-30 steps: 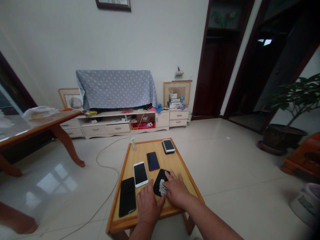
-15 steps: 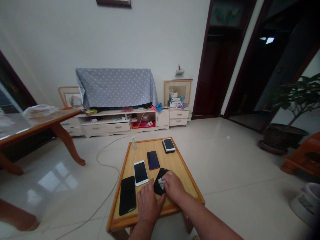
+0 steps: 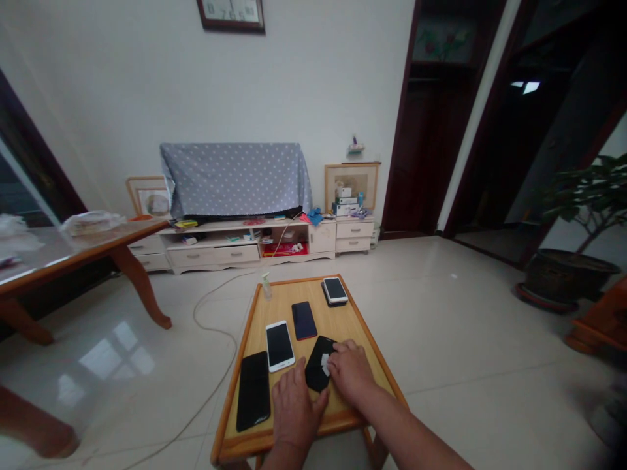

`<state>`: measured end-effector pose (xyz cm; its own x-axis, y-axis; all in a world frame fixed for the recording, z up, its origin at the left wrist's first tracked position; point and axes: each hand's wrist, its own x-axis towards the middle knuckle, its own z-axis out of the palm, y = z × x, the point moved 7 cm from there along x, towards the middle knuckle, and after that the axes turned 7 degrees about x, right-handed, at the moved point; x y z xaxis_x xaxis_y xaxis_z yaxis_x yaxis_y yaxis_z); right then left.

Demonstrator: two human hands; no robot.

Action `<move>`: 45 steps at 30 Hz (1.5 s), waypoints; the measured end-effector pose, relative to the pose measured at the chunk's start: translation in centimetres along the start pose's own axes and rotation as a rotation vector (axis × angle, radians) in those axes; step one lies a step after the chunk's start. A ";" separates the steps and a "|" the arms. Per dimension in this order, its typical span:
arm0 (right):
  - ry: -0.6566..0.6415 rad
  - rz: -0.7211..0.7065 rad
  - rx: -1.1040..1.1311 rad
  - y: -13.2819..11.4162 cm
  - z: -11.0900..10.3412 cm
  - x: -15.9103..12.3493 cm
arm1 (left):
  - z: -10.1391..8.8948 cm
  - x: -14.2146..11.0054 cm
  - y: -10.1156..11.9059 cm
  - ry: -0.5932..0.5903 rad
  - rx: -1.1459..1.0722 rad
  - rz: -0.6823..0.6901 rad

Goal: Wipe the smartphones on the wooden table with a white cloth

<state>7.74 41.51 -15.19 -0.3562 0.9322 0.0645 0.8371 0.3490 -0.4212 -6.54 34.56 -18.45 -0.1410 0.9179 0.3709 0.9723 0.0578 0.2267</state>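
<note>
Head view: black smartphone (image 3: 317,367) lies angled near the front edge of the low wooden table (image 3: 313,423), between both hands. Right hand (image 3: 350,372) curled, gripping a small white cloth (image 3: 324,364) against the phone's screen. Left hand (image 3: 296,411) open, fingertips at the phone's lower edge. Table also carries a white smartphone (image 3: 280,346), a larger black smartphone (image 3: 253,390), and a navy smartphone (image 3: 304,320).

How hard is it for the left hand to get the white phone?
Not hard, probably. The left hand is just below the white phone, and nothing seems to stand between them on the wooden table.
</note>
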 end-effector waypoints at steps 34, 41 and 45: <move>-0.094 -0.158 0.077 -2.8 1.7 -0.9 | 0.4 0.1 -0.2 -0.090 -0.014 -0.030; -0.147 -0.218 0.071 -3.8 1.6 -1.2 | 0.6 0.1 -0.4 -0.108 -0.007 -0.033; -0.205 -0.337 0.139 -4.3 2.9 -1.0 | 0.5 0.1 -0.3 -0.136 -0.011 -0.041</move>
<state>3.33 38.77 -16.03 -0.6879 0.7244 0.0437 0.6006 0.6021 -0.5261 -6.75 34.89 -18.94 -0.1536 0.9597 0.2354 0.9638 0.0930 0.2498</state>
